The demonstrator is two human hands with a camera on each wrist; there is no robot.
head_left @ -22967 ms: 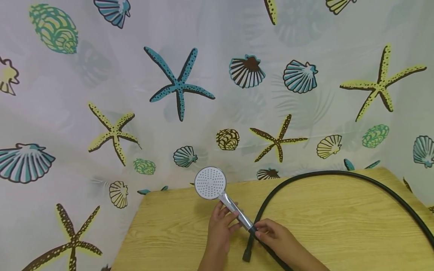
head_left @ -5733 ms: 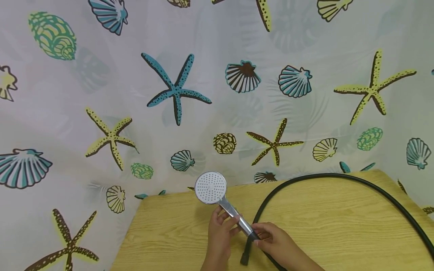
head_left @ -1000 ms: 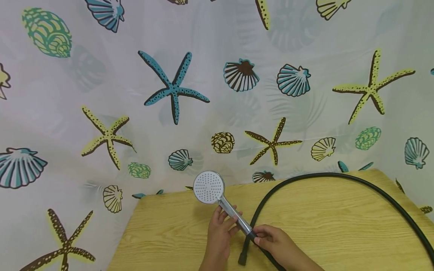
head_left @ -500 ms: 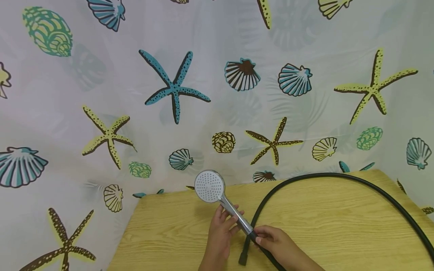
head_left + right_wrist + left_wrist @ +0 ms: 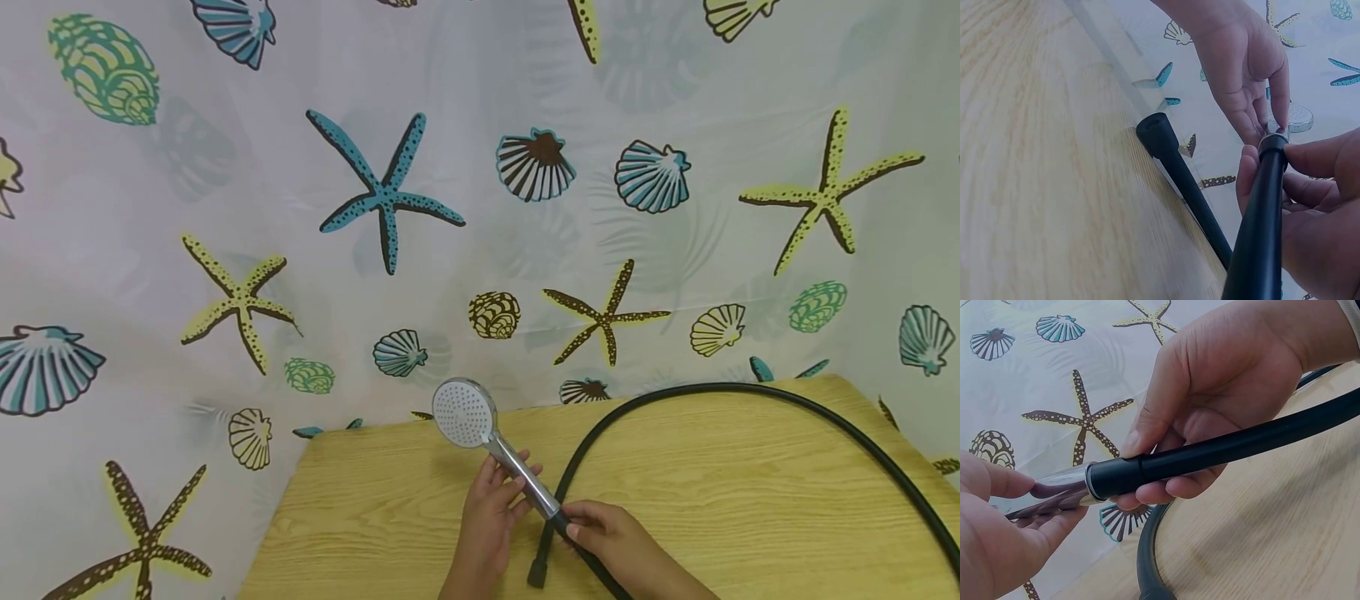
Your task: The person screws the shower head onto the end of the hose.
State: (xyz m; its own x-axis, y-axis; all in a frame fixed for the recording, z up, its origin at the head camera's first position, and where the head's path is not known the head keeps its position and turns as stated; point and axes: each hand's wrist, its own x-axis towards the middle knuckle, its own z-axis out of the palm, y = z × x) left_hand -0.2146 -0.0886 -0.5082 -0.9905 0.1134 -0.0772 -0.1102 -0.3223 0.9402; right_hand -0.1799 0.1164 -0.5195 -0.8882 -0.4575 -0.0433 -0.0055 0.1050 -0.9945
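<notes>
A chrome hand shower (image 5: 463,413) with a round white nozzle face is held tilted above the table, its face towards the head camera. My left hand (image 5: 487,512) grips its handle (image 5: 1063,490) between thumb and fingers. At the handle's lower end sits the black collar (image 5: 1116,478) of a black hose (image 5: 705,388), against the chrome rim. My right hand (image 5: 615,533) pinches this collar, thumb on one side and fingers on the other. Whether the collar is fully tight cannot be seen. The hose's other end, with a black nut (image 5: 1157,134), lies near my hands.
The hose loops across the wood-grain table (image 5: 375,500) to the right and leaves the frame. A white curtain (image 5: 450,67) printed with shells and starfish hangs behind the table and along its sides.
The shower head has turned slightly about its handle, so its face is more oblique and more of its rim shows. Both hands keep their holds in nearly the same place.
</notes>
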